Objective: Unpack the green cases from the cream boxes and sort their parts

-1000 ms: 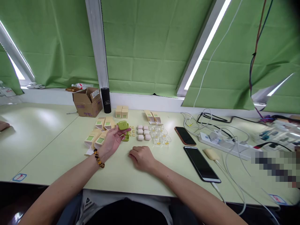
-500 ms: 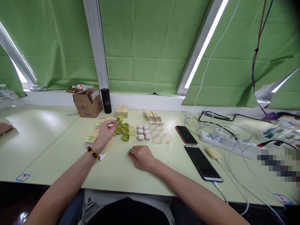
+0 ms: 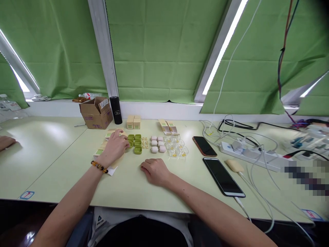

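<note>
My left hand [image 3: 117, 145], wearing a beaded bracelet [image 3: 99, 166], reaches over the left side of a group of small green square containers [image 3: 138, 150]. Its thumb and fingertips close at the edge of the left-hand green container [image 3: 131, 143]; the hand partly covers it. My right hand [image 3: 155, 171] rests on the table with its fingers curled in, seemingly around nothing. Beyond it lie pale pink rounded pieces [image 3: 154, 149], tiny yellowish pieces [image 3: 145, 142] and clear plastic pieces [image 3: 174, 152] in rows. Opened cream cartons [image 3: 100, 151] lie partly under my left forearm and hand.
Two closed cream boxes [image 3: 133, 122] and two opened ones [image 3: 168, 127] stand farther back. A cardboard box [image 3: 96, 115] and black cylinder [image 3: 116, 110] are behind on the left. Two phones [image 3: 224, 177], a power strip [image 3: 249, 156] and cables occupy the right.
My left hand has come down and slightly left; the green container it held up over the group no longer shows there. My right hand stays in place.
</note>
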{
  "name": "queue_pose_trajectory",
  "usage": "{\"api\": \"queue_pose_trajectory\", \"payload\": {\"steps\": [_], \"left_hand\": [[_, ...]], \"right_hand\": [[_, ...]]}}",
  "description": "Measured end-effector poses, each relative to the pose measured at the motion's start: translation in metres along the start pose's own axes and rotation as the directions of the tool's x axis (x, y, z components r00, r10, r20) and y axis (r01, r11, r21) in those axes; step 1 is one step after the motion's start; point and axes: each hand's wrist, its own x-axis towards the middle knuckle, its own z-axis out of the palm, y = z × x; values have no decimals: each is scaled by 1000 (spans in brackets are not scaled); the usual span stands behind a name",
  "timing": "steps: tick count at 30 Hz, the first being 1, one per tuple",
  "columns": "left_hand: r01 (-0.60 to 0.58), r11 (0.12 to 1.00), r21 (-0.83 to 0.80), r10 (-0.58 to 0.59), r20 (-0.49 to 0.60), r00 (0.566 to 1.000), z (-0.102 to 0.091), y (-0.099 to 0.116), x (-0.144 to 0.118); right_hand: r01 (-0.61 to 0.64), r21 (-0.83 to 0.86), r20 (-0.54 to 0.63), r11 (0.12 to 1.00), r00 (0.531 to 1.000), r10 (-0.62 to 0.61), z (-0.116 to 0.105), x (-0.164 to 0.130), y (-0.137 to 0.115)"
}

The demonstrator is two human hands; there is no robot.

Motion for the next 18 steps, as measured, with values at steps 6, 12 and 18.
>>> {"api": "queue_pose_trajectory", "payload": {"steps": [6, 12, 18], "left_hand": [[-105, 976, 191, 105, 7, 994, -6, 7, 0], [-104, 975, 199, 80, 123, 989, -2, 6, 0], [-47, 999, 19, 45, 86, 995, 4, 10, -1]], "right_hand": [[-3, -5, 3, 1000, 1000, 3, -1, 0, -1], [-3, 3, 3, 1000, 1000, 3, 0, 0, 0], [-14, 9, 19, 1000, 1000, 14, 0, 1, -1]]}}
